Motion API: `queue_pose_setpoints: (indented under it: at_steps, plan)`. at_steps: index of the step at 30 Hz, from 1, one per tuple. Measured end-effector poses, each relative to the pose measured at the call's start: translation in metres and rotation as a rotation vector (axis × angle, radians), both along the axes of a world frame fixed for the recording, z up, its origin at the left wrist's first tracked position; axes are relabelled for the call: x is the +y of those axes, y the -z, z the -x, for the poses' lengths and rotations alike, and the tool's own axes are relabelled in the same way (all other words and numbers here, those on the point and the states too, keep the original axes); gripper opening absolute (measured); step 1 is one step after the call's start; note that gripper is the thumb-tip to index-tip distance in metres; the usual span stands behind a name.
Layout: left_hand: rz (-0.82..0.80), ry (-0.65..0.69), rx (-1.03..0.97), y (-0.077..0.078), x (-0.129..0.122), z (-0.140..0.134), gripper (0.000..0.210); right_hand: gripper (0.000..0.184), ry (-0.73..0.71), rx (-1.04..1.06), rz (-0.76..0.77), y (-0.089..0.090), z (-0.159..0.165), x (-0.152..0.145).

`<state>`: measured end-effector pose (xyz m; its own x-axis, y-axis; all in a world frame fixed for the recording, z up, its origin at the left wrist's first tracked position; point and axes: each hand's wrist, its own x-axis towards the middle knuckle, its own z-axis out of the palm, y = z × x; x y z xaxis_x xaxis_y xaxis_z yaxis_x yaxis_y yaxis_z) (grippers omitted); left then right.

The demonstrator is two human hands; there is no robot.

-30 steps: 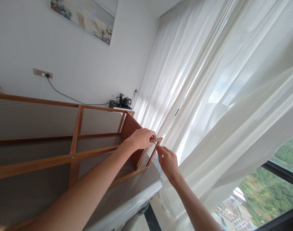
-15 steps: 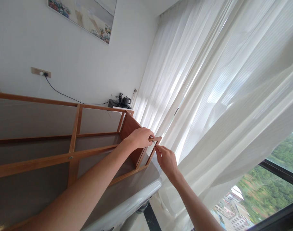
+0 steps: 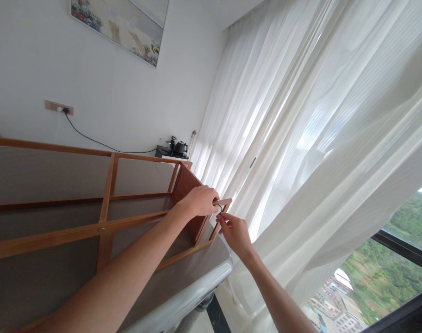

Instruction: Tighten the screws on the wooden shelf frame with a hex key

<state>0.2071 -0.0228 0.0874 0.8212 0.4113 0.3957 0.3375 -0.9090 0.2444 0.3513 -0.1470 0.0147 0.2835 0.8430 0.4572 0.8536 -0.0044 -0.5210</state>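
Note:
A brown wooden shelf frame [image 3: 108,194] lies on its side on a grey-covered table [image 3: 211,273]. Around the upper rail near the frame's right end, my left hand [image 3: 201,200] is closed, its fingertips partly hidden behind the wood. Just right of it, my right hand [image 3: 236,231] pinches a thin bent metal rod that looks like a hex key [image 3: 220,209]. Its upper end meets the rail beside my left fingers; the exact contact is too small to make out. A wooden panel [image 3: 187,185] stands across the frame, left of both hands.
A black kettle [image 3: 181,147] sits on a dark tray at the back, with a cable running to a wall socket [image 3: 59,107]. White curtains [image 3: 280,138] hang close on the right, beside a window [image 3: 391,259]. A framed picture [image 3: 124,27] hangs above.
My right hand has swung slightly left and down with the hex key. My left hand keeps its hold on the rail, and the view has shifted slightly.

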Motion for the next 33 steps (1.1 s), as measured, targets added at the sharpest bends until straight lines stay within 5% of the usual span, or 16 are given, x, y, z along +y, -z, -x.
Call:
queue_pose_setpoints:
  at_steps: [24,33]
  plan:
    - [-0.028,-0.009,0.007,0.004,0.004,-0.004,0.015,0.035,0.038,-0.184,-0.054,0.006,-0.010,-0.001]
    - [-0.020,-0.002,0.014,0.002,0.002,-0.001,0.016,0.027,0.100,-0.505,-0.092,0.004,-0.014,-0.001]
